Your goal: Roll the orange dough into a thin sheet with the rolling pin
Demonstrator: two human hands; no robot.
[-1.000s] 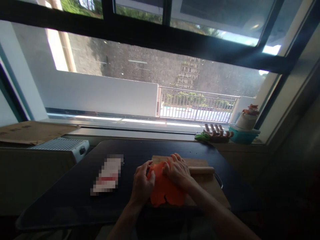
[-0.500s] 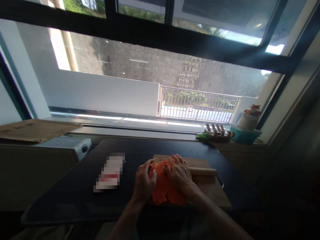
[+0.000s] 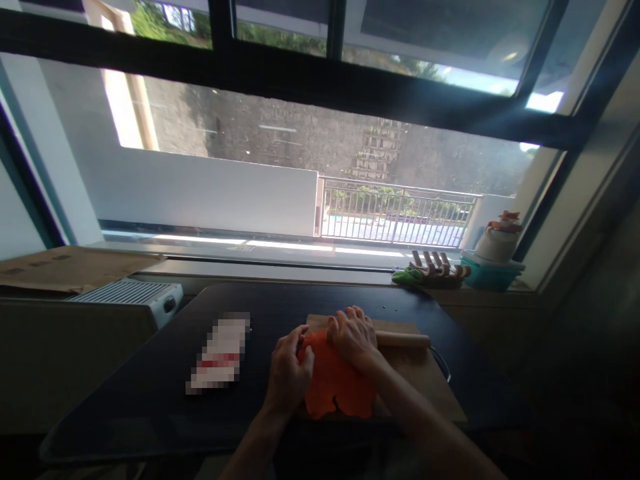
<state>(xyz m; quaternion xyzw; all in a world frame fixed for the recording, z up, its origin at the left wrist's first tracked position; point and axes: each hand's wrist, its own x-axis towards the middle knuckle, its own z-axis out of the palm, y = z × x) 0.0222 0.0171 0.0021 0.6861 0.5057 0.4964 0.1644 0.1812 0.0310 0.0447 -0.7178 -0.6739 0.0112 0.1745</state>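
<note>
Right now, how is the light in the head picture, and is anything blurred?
Head view: strong backlight from the window leaves the table and both hands dim; the orange dough stays readable; a white packet is pixelated; frame lines bend near the edges.

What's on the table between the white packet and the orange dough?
In the head view, only the left hand lies between the white packet and the orange dough; the rest is bare dark table.

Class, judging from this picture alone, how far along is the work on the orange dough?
Done: the orange dough lies flattened on the wooden board. In hand: the left hand and right hand press the rolling pin at its far edge. Left: the near edge is ragged and split, so evening out seems unfinished.
</note>
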